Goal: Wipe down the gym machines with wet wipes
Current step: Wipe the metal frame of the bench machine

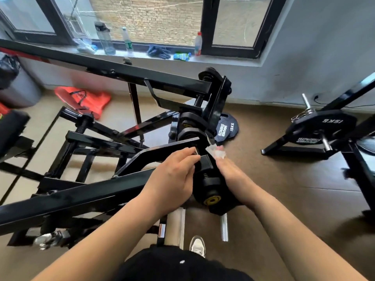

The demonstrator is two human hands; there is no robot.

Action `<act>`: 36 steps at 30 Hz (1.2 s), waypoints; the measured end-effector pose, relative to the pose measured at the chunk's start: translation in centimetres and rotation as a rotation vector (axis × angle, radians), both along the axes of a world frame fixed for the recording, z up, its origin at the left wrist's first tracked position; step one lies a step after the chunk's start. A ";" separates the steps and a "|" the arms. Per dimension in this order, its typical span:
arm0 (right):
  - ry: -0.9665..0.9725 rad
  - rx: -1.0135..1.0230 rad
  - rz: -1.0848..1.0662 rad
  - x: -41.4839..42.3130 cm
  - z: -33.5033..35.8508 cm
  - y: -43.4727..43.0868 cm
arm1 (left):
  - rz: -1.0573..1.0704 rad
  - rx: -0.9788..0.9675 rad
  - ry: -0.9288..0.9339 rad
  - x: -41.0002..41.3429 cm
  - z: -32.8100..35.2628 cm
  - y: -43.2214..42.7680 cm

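The one camera rode on the person's head and looked forward and steeply down onto the black machine (81, 197). It sat close, at arm's length, so the machine's pivot filled the middle of the wide view, with the wet wipe (218, 153) just right of centre. The left hand (172, 175) and right hand (233, 175) reached in from the bottom edge. Beyond the machine, the windowsill (223, 59) ran along the top; nearer than it, a shoe (197, 246) showed.

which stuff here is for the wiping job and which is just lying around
In use: wet wipe in right hand, machine arm gripped by left hand.
Lying about: bottles, gloves, orange bag, weight plates, bin.
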State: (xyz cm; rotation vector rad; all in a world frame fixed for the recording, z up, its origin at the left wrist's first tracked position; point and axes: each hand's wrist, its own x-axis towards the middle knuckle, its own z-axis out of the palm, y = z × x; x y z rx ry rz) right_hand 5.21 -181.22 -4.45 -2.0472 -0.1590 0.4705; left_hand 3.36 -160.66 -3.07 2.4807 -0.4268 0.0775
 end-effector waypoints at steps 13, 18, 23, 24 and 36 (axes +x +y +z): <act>0.089 -0.124 -0.189 -0.9 -0.5 1.0 | -0.095 -0.044 0.026 -0.7 0.5 4.0; 0.029 -0.194 -0.191 -5.7 1.8 1.8 | -0.086 -0.043 0.017 -0.2 0.3 5.0; 0.208 -0.008 -0.190 0.7 1.5 2.4 | -0.086 -0.073 -0.011 0.5 0.4 5.2; 0.266 0.028 -0.195 1.8 1.3 2.3 | -0.088 -0.080 -0.017 0.5 0.4 5.3; 0.181 0.143 -0.549 4.2 1.1 1.8 | 0.078 -0.145 -0.002 3.0 0.5 8.3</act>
